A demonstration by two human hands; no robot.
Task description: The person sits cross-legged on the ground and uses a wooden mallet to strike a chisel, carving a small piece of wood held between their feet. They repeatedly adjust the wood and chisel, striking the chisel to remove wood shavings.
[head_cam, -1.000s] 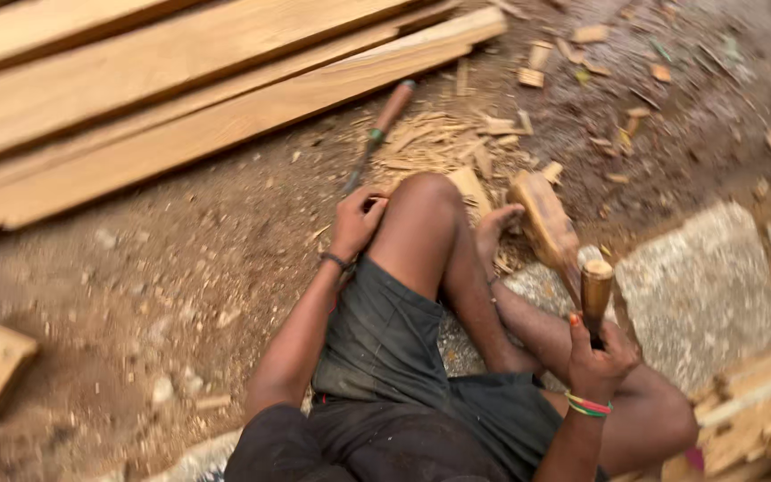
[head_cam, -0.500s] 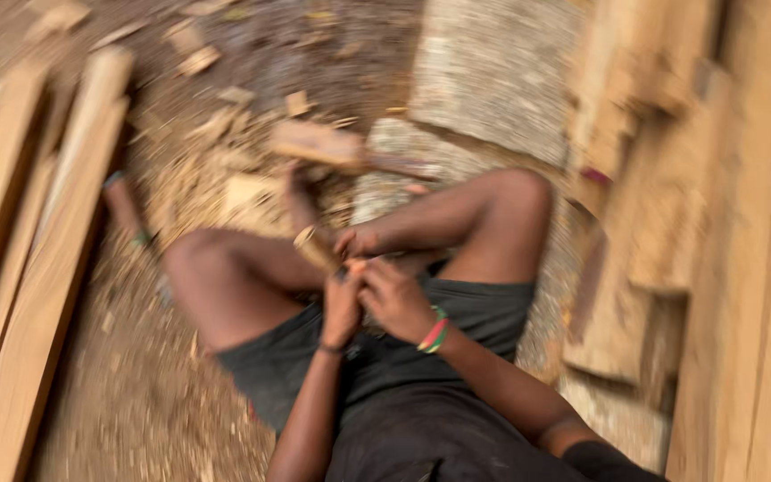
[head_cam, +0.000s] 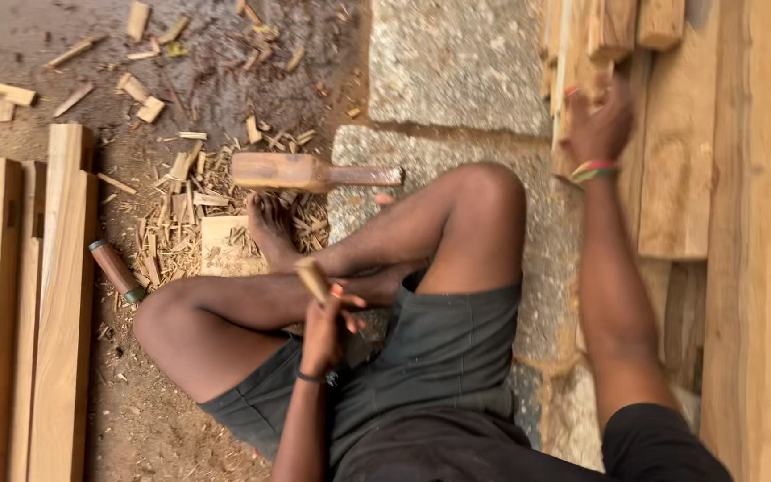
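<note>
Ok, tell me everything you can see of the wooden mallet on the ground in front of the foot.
The wooden mallet lies flat on the dirt, untouched by either hand. It looks carved from brown wood: a thick, blocky head on the picture's left, a thinner handle pointing right, its end over the stone slab. Wood shavings lie beside its head, and the bare foot rests just below it.

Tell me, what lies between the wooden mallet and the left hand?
In the head view, a bare foot lies between the wooden mallet and the left hand.
</note>
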